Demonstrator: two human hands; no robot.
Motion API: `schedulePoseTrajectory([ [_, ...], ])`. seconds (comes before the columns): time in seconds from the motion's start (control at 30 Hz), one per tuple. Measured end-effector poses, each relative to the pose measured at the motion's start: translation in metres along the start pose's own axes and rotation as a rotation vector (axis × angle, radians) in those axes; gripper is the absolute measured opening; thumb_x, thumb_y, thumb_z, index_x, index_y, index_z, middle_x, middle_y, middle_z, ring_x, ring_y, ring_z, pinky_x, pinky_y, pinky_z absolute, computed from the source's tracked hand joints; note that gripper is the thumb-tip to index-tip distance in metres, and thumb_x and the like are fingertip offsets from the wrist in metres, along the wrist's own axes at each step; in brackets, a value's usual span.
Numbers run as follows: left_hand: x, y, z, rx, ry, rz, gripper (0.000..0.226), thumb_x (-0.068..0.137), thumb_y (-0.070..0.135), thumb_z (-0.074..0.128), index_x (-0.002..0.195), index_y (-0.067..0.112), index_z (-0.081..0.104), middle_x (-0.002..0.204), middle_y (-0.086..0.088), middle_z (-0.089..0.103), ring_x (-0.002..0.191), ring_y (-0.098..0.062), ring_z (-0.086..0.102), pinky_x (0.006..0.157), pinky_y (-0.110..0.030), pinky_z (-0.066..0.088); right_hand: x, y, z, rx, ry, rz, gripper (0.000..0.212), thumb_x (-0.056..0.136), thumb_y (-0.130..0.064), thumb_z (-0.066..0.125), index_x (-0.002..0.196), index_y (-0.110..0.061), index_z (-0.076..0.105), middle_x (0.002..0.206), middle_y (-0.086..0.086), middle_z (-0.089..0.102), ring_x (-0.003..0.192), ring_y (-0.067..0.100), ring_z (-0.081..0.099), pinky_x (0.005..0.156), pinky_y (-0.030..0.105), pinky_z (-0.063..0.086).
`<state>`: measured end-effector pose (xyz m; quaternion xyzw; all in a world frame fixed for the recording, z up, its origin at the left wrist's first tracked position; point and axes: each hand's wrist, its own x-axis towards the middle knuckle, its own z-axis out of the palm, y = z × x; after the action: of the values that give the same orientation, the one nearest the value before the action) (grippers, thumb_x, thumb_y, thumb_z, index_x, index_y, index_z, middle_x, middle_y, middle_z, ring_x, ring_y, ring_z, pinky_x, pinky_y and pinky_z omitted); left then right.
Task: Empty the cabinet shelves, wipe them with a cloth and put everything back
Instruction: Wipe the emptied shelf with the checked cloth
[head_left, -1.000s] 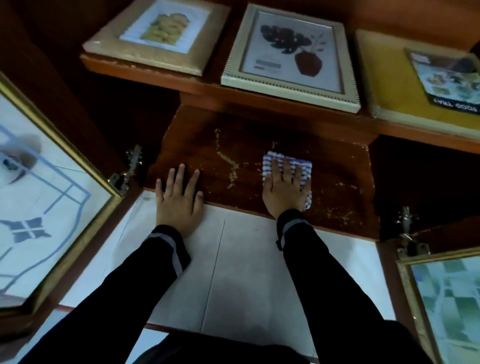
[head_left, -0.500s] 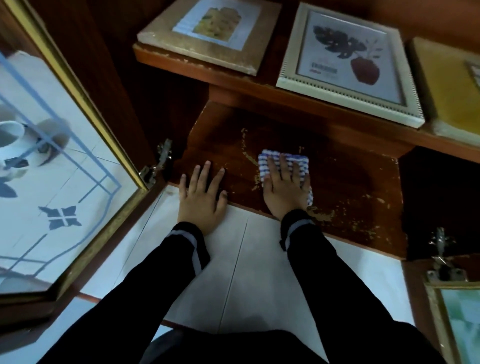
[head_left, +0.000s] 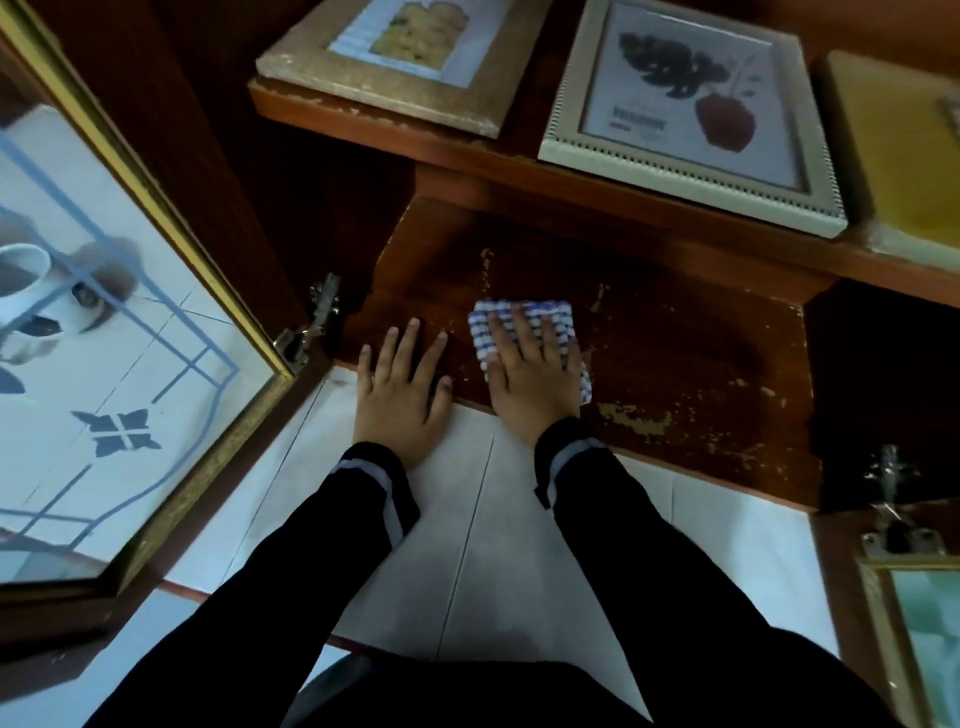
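pressing flat on the blue-and-white checked cloth (head_left: 524, 332), the right hand (head_left: 530, 374) keeps its fingers straight and spread, pinning the cloth to the worn bottom shelf (head_left: 675, 374) of the cabinet, near the front edge. the left hand (head_left: 397, 395) lies flat just beside it, fingers straight and apart, holding nothing, palm over the shelf edge and the white tile floor (head_left: 519, 545). on the upper shelf (head_left: 571, 192) lie a gold picture frame (head_left: 384, 88), a white picture frame (head_left: 691, 182) and a yellow book (head_left: 904, 156). the glass door (head_left: 104, 364) stands open at left.
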<state>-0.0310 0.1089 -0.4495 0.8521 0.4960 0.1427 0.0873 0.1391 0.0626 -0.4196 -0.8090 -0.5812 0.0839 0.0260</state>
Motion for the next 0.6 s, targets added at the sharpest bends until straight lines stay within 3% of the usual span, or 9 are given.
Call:
schedulePoseTrajectory([
  [0.13, 0.003, 0.000, 0.000, 0.011, 0.007, -0.005, 0.062, 0.096, 0.049, 0.024, 0.152, 0.026, 0.039, 0.161, -0.007, 0.029, 0.149, -0.029, 0.023, 0.120, -0.047, 0.002, -0.011, 0.019, 0.002, -0.008, 0.070, -0.028, 0.060, 0.097, -0.050, 0.007, 0.156, -0.040, 0.010, 0.165, -0.009, 0.005, 0.152, 0.023, 0.004, 0.117, 0.050, 0.003],
  [0.33, 0.002, 0.000, 0.001, 0.004, 0.016, -0.008, 0.061, 0.096, 0.048, 0.024, 0.152, 0.027, 0.039, 0.161, -0.007, 0.029, 0.150, -0.029, 0.022, 0.120, -0.049, 0.005, 0.018, 0.014, -0.010, 0.044, -0.033, 0.141, 0.056, 0.104, -0.044, 0.016, 0.156, -0.038, -0.004, 0.165, -0.008, -0.012, 0.151, 0.024, -0.010, 0.119, 0.053, -0.006],
  [0.5, 0.002, 0.001, 0.002, 0.004, 0.005, -0.015, 0.064, 0.096, 0.050, 0.020, 0.153, 0.025, 0.035, 0.163, -0.006, 0.025, 0.151, -0.027, 0.017, 0.121, -0.047, 0.001, -0.002, 0.014, -0.004, -0.031, 0.018, -0.142, 0.056, 0.100, -0.048, 0.010, 0.156, -0.040, 0.006, 0.165, -0.010, -0.001, 0.152, 0.022, -0.003, 0.118, 0.049, -0.002],
  [0.6, 0.003, 0.001, 0.002, 0.003, 0.013, -0.064, 0.067, 0.096, 0.050, 0.018, 0.154, 0.023, 0.032, 0.164, -0.006, 0.022, 0.152, -0.025, 0.014, 0.121, -0.045, -0.003, -0.001, 0.027, -0.006, -0.052, 0.029, -0.163, 0.065, 0.092, -0.052, 0.000, 0.155, -0.041, 0.010, 0.165, -0.012, 0.003, 0.152, 0.020, 0.002, 0.117, 0.046, 0.001],
])
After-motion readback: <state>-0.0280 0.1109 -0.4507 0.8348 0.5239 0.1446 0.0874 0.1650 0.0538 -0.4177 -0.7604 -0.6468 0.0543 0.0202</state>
